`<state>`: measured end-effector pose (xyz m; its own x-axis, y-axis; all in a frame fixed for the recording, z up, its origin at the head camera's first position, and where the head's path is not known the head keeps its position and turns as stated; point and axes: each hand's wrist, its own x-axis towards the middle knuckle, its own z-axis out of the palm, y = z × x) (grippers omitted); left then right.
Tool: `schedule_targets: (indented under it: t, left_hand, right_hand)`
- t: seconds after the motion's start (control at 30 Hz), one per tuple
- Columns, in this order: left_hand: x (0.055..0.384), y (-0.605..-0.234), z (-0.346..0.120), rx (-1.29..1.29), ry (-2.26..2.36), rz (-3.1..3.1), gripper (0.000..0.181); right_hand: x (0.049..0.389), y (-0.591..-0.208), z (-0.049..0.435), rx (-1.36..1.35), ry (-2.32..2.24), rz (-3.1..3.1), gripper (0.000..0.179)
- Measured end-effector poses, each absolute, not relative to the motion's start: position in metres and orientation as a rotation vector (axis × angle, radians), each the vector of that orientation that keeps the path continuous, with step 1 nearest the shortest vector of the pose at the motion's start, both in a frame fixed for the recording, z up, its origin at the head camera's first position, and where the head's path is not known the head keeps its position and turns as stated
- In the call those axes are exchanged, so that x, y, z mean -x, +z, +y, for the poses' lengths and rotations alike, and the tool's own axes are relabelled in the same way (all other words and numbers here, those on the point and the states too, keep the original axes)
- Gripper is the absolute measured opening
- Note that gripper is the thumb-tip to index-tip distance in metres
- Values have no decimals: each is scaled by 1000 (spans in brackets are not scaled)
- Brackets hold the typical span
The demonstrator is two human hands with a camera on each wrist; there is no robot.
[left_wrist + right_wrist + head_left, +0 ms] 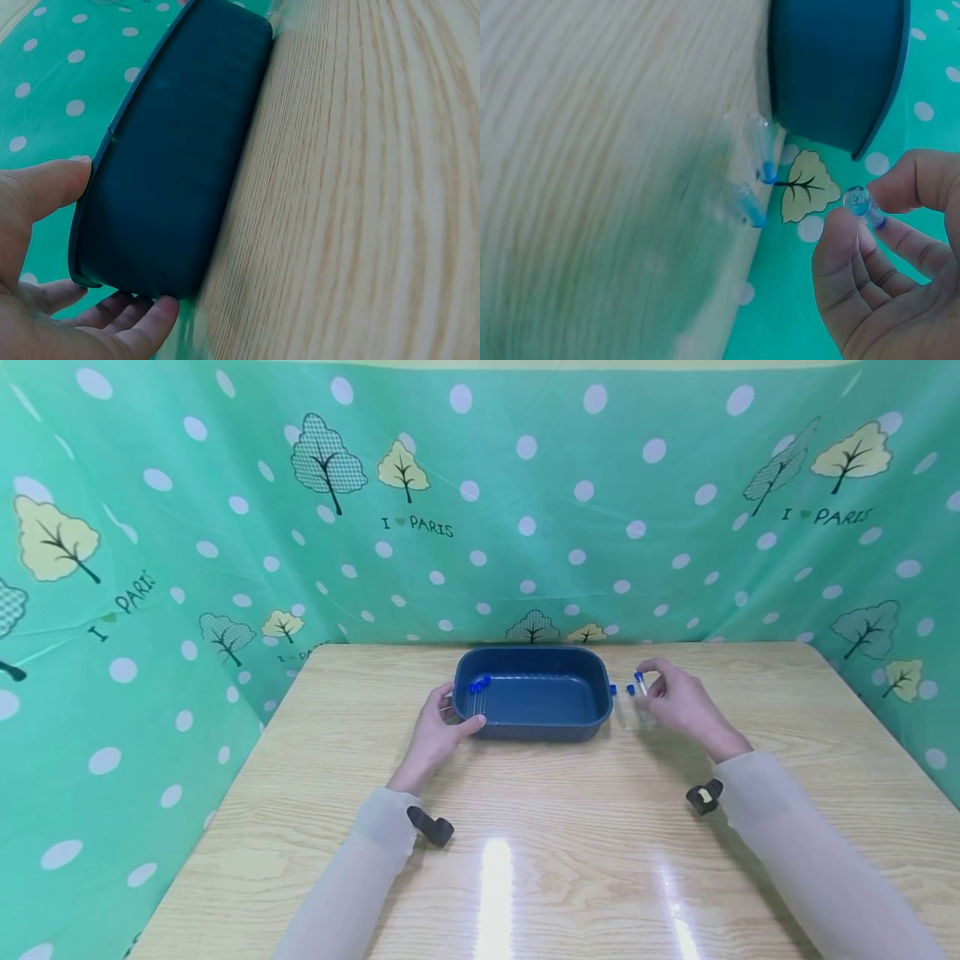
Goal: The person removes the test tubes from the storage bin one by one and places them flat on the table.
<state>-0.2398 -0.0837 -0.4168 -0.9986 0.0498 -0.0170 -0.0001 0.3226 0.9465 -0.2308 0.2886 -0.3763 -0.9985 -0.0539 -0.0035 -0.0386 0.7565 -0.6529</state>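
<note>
A dark blue plastic basin (536, 732) stands toward the back of the table. My left hand (433, 735) grips its left end, thumb on the front rim and fingers against the end wall (142, 225). Inside at the left lie three clear test tubes (477, 700) with blue caps. Right of the basin, my right hand (684, 703) pinches another blue-capped test tube (857, 200) between thumb and finger, above the tabletop. Two more such tubes, one (760, 148) close to the basin and one (748, 205) beside it, lie on the table under that hand.
The wood-grain table (570, 827) ends at a green dotted curtain (525, 568) behind the basin, and the curtain also runs along the left side. A black wrist strap device (431, 827) sits on the left cuff, another (705, 796) on the right.
</note>
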Motion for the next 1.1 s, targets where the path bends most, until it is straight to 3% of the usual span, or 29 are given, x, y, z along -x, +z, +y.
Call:
schedule_targets:
  t: [1.1]
  left_hand:
    - [238,-415,-83,-43,1774,2554,81]
  right_hand:
    - [247,-394,307,54,-944,2921,53]
